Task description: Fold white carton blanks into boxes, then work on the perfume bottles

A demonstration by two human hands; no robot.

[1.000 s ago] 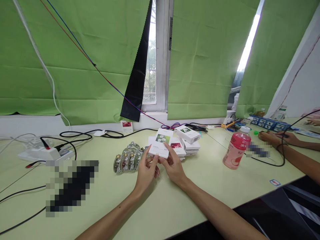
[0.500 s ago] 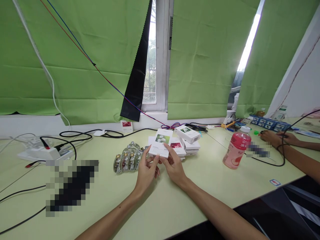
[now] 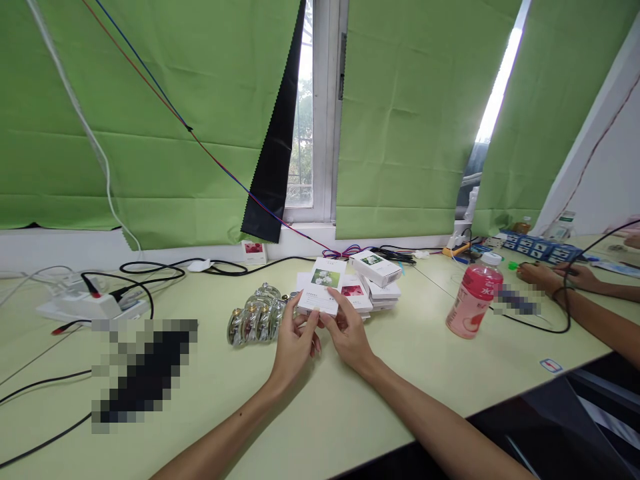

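Observation:
A small white cardboard box [image 3: 323,287] with a picture of white flowers on green is held between both hands. My left hand [image 3: 294,340] grips its lower left corner, thumb at the near edge. My right hand [image 3: 349,333] is closed on the lower right side, with a finger lying on the box's face. Just behind it are more white boxes [image 3: 383,297] in stacks, one with a green picture [image 3: 377,268] tilted on top and another with a pink picture [image 3: 353,293]. Left of my hands lie several round metal-rimmed items in clear plastic wrap [image 3: 257,320]; their kind I cannot make out.
A pink drink bottle [image 3: 473,297] stands on the right of the table. Power strips [image 3: 95,305] and black cables lie left. A blurred dark object [image 3: 150,373] is at front left. Another person's hands [image 3: 543,277] are at far right, near blue boxes [image 3: 540,247].
The held box has tipped very slightly; my hands keep the same grip and place. At the far right, the other person's hands shift a little.

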